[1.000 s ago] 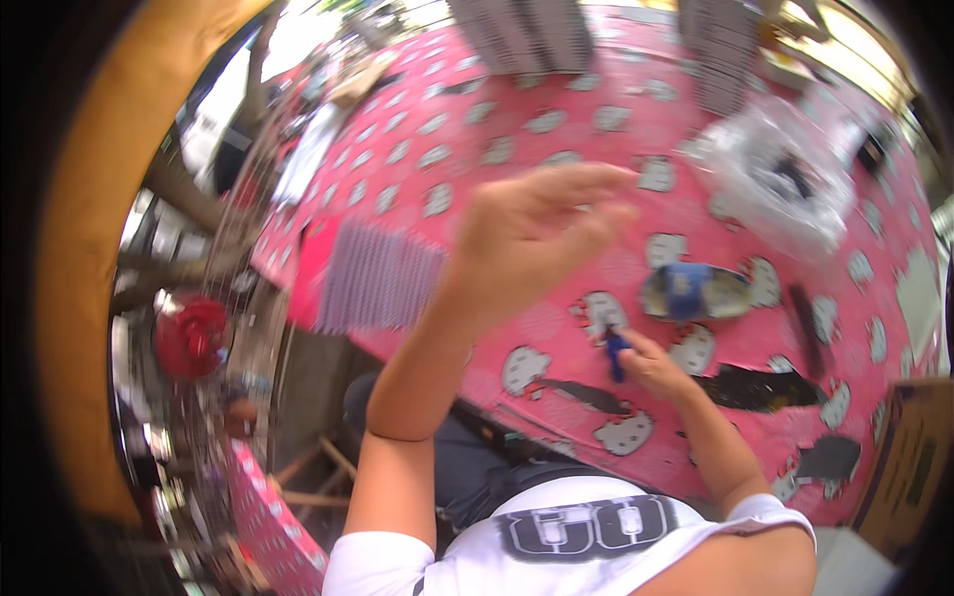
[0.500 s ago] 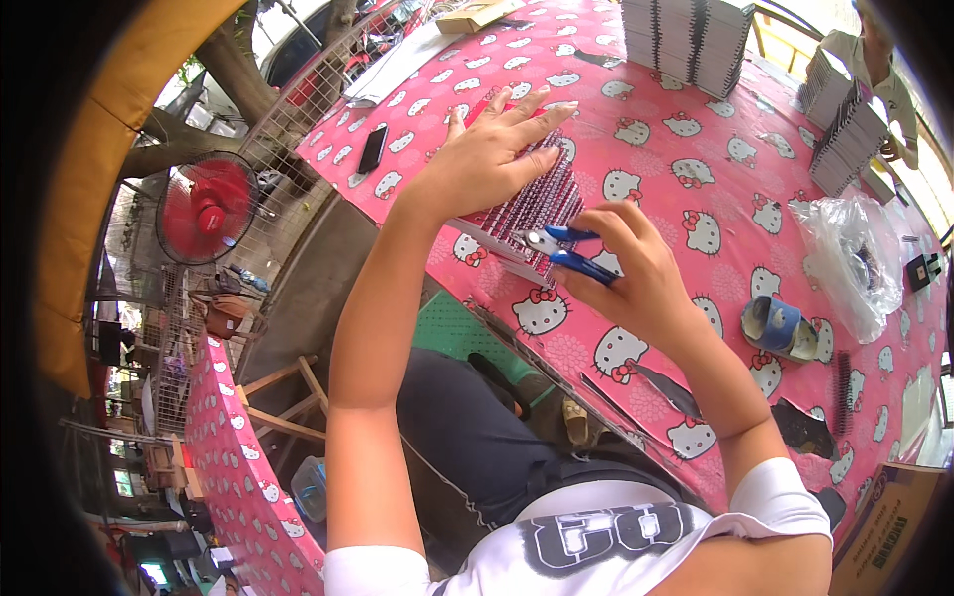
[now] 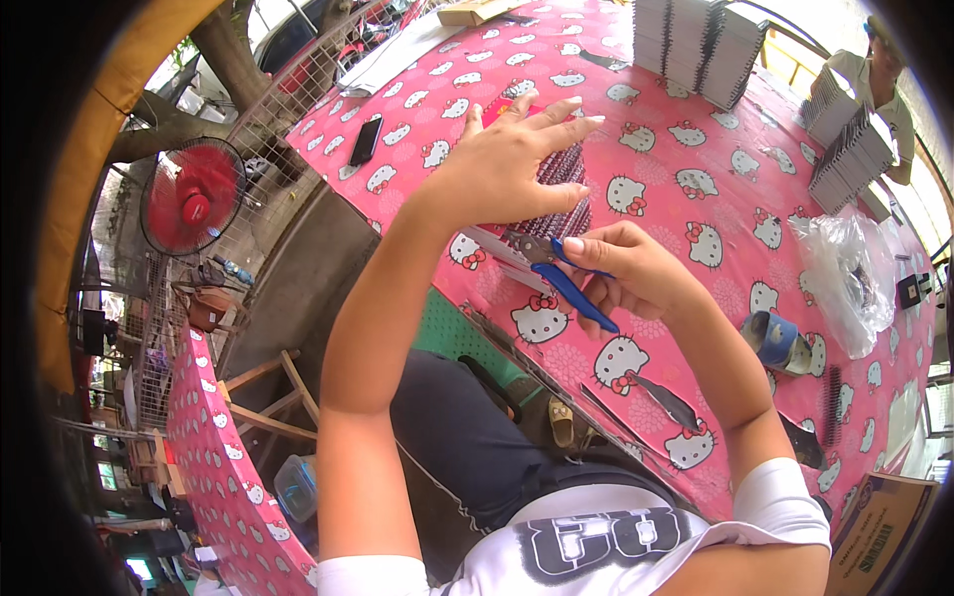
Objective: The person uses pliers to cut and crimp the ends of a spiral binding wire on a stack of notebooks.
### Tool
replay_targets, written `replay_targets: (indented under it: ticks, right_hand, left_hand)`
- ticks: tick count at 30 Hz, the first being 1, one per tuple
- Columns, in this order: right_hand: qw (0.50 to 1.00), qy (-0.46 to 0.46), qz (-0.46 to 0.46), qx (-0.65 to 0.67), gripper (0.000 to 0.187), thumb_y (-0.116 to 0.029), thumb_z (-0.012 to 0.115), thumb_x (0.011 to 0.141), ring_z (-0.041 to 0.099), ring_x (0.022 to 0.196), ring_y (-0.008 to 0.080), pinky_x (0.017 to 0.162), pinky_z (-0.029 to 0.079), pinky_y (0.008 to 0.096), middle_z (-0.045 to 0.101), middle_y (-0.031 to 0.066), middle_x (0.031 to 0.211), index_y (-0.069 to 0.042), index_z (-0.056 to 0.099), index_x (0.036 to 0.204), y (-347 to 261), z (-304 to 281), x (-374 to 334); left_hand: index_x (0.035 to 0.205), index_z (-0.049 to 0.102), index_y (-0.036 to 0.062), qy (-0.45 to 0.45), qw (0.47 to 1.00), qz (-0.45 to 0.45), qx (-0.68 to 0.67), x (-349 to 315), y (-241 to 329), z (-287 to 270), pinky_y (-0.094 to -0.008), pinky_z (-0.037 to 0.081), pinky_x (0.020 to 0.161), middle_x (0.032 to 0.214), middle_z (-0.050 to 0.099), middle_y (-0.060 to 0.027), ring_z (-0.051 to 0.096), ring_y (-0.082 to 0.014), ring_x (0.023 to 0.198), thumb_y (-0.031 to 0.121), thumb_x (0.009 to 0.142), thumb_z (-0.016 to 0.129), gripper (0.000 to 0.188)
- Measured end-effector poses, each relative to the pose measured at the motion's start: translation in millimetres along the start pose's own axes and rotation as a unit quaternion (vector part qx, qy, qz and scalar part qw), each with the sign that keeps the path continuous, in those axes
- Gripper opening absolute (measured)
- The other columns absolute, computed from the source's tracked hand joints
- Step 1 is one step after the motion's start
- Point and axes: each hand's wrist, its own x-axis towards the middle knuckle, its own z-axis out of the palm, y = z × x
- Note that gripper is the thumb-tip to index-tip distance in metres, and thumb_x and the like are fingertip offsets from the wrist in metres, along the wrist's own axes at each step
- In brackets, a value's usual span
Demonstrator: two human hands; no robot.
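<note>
Pink cloth point(image 3: 730, 263), covered in white cat faces with red bows. What are you holding over it?

Cutters point(image 3: 568, 290), in my right hand point(image 3: 641, 273). Fingers and thumb grip the smooth blue handles, and the grey metal tip sits right by the notebooks point(image 3: 564, 221). Whether it touches a coil, I can't tell.

Where exactly are the notebooks?

Under my left hand point(image 3: 502, 169), near the cloth's edge. That palm is down, fingers spread wide, gripping nothing. The coils lie in tight, ridged rows, and pale page edges show below my wrist.

Any containers about?

Over to my right, a clear, crumpled plastic bag point(image 3: 825, 248) with something dark inside that I can't make out. Nearer me is a short, rounded tub point(image 3: 777, 340), banded in blue; its contents I can't tell.

Anything printed?

Brown cardboard carton point(image 3: 884, 526), lower right: dark lettering on its side. My white shirt point(image 3: 606, 502) bears big, black, blocky characters.
</note>
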Motion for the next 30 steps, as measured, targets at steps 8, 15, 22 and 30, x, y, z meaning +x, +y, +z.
replay_targets:
  ticks: [8, 15, 22, 30]
  right_hand:
    - [0.603, 0.265, -0.464, -0.593, 0.045, -0.026, 0.082, 0.071, 0.061, 0.085, 0.0269, 0.074, 0.049, 0.0358, 0.061, 0.0122, 0.094, -0.005, 0.06, 0.104, 25.4, 8.8, -2.4]
    - [0.957, 0.09, -0.147, -0.235, 0.035, -0.03, 0.076, 0.081, 0.066, 0.074, 0.02, 0.067, 0.054, 0.0347, 0.068, 0.0108, 0.085, 0.0, 0.064, 0.093, 5.6, -6.8, 3.9]
    - [0.803, 0.183, -0.344, -0.451, 0.041, -0.026, 0.078, 0.079, 0.065, 0.086, 0.0225, 0.077, 0.051, 0.0335, 0.066, 0.0098, 0.097, -0.002, 0.06, 0.107, 30.3, -3.6, 4.6]
    - [0.865, 0.152, -0.316, -0.36, 0.041, -0.029, 0.079, 0.078, 0.064, 0.08, 0.0199, 0.071, 0.051, 0.0309, 0.066, 0.0105, 0.091, 0.001, 0.063, 0.102, 34.7, -15.2, 17.6]
  left_hand:
    - [0.137, 0.052, 0.0202, 0.025, 0.998, 0.021, -0.053, 0.0, -6.1, 1.6, -0.0672, 0.014, 0.109, 0.147, 0.045, -0.0063, 0.028, -0.0451, 0.139, 0.015, 0.08, 0.058, 0.057]
    - [0.142, 0.045, 0.0228, 0.004, 0.999, 0.026, -0.02, 0.7, -6.8, 1.9, -0.0647, 0.016, 0.11, 0.15, 0.04, -0.0028, 0.026, -0.0427, 0.141, 0.018, 0.078, 0.06, 0.065]
    - [0.144, 0.04, 0.0273, -0.017, 0.999, 0.029, 0.017, 4.2, -10.9, 1.9, -0.0623, 0.015, 0.112, 0.154, 0.032, 0.0001, 0.025, -0.0351, 0.143, 0.019, 0.068, 0.063, 0.079]
    - [0.136, 0.049, 0.0258, -0.01, 0.999, 0.041, 0.006, 4.0, -8.7, 3.2, -0.0614, 0.018, 0.11, 0.153, 0.034, -0.0033, 0.028, -0.0367, 0.141, 0.02, 0.069, 0.061, 0.069]
